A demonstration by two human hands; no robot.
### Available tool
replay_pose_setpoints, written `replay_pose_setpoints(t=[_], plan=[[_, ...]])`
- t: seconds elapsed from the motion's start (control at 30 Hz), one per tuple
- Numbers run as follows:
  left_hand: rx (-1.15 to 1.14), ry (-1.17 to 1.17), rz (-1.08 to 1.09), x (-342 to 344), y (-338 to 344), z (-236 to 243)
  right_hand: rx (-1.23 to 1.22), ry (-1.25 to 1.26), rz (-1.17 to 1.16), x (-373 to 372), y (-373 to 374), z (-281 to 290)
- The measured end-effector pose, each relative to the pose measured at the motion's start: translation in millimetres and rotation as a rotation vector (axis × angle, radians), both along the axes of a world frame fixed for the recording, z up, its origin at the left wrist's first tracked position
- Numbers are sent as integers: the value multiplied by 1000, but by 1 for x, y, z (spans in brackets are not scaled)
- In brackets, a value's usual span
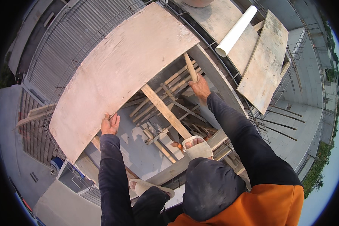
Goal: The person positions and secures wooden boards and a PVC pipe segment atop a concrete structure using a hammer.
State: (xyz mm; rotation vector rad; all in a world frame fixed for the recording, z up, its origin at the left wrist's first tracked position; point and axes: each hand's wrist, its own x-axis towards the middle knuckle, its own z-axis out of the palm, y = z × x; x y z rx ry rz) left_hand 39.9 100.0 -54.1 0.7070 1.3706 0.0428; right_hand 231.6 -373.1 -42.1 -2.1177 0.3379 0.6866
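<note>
My left hand is at the near edge of a large pale plywood sheet, its thumb over the top of the edge and its other fingers beside it. With my right hand I grip a short wooden batten whose far end reaches the sheet's right corner. A longer timber crosses the opening from under the sheet to my sandalled foot. What supports the sheet underneath is mostly hidden.
Below the opening are a grey floor and stacked timbers. My other sandal rests by the frame's edge. A white pipe and another plywood board lie to the right, with rebar sticking out beyond.
</note>
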Motion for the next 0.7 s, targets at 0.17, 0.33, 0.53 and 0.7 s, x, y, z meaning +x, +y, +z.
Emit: replay_pose_setpoints(t=[0.17,0.33,0.53,0.7], plan=[[-5,-58,29,16,-1,3,-238,70,169,-39,-7,-30],[-7,-75,14,30,-19,12,-360,200,432,-47,-2,-57],[15,-98,60,8,-1,19,-99,27,469,-47,84,-6],[-18,-100,40,26,-21,26,-270,-61,381,-62,66,-20]])
